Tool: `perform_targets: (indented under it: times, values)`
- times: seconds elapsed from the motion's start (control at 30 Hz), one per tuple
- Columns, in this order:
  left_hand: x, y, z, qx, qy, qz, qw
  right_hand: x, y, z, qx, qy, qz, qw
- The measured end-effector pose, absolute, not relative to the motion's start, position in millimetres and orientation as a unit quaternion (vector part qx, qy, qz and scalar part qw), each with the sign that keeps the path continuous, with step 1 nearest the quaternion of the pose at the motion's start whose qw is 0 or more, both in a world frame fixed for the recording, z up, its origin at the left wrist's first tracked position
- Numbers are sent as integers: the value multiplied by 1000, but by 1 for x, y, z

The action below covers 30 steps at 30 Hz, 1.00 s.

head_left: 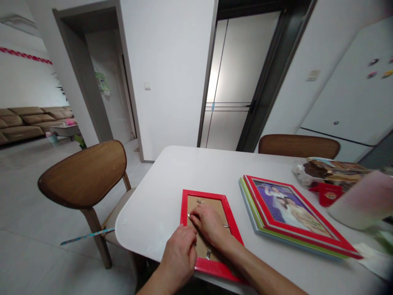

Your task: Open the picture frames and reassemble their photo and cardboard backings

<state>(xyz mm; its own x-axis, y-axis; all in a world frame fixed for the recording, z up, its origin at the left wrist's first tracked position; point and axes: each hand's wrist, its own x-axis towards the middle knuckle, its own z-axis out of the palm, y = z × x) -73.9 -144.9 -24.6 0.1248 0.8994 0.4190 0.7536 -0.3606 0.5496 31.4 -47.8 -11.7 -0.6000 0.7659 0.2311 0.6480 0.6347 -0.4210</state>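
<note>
A red picture frame lies face down at the table's near edge, its brown backing board showing. Small metal clips sit around the board: one at the top, one on the right and one near the bottom. My left hand is closed over the frame's left border, fingers curled. Reaching across the board, my right hand pinches at the left-side clip with thumb and fingertips. The hands partly cover the board and left border.
To the right, a stack of frames, with a red photo frame on top, rests on the white table. Beyond it are plastic-wrapped items, a red packet and a pinkish-white container. Wooden chairs stand left and behind.
</note>
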Motion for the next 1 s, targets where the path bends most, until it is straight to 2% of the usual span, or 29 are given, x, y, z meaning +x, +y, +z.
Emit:
perform_targets:
  times: [0.37,0.67,0.87,1.0]
  values:
    - [-73,-145,-23,736,569,353,101,30,-42,-16,-406,-878,138,213]
    - [-62,-152,-27,758,571,295,113,34,13,-29,-552,-787,134,243]
    - [-63,-143,-50,776,554,295,69,38,12,-16,-548,-759,182,300]
    - [-80,-145,-43,806,509,297,48,83,5,5,-519,-730,241,373]
